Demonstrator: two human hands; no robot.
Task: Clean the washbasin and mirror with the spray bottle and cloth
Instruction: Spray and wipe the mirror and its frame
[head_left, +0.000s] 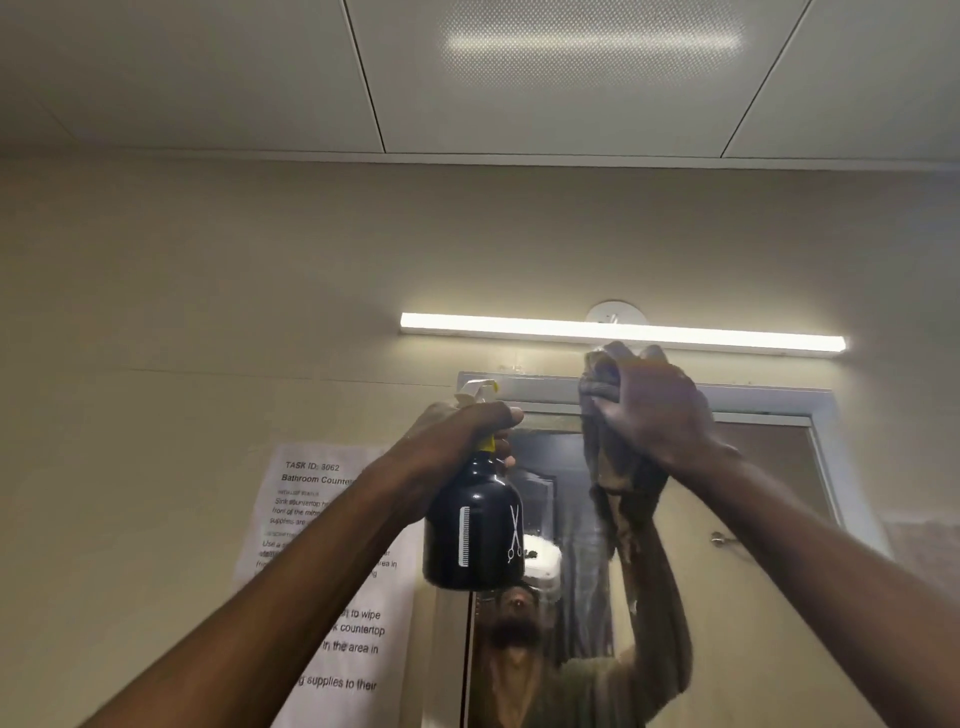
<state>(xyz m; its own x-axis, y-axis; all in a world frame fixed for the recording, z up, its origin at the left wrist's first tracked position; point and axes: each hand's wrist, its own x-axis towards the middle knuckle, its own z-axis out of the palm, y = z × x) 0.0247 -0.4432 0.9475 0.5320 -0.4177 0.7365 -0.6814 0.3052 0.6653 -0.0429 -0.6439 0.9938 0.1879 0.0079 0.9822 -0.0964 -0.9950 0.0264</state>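
A black spray bottle (470, 540) with a white and yellow trigger head is held up in my left hand (457, 431), level with the mirror's top left corner. My right hand (649, 410) presses a dark, bunched cloth (605, 457) against the top edge of the mirror (727, 597). Part of the cloth hangs down below that hand. The mirror reflects a person with a raised arm and a door behind. The washbasin is out of view.
A lit strip light (623, 332) runs along the wall just above the mirror frame. A printed paper sheet (322, 571) is stuck to the wall left of the mirror, partly behind my left arm. Ceiling panels fill the top of the view.
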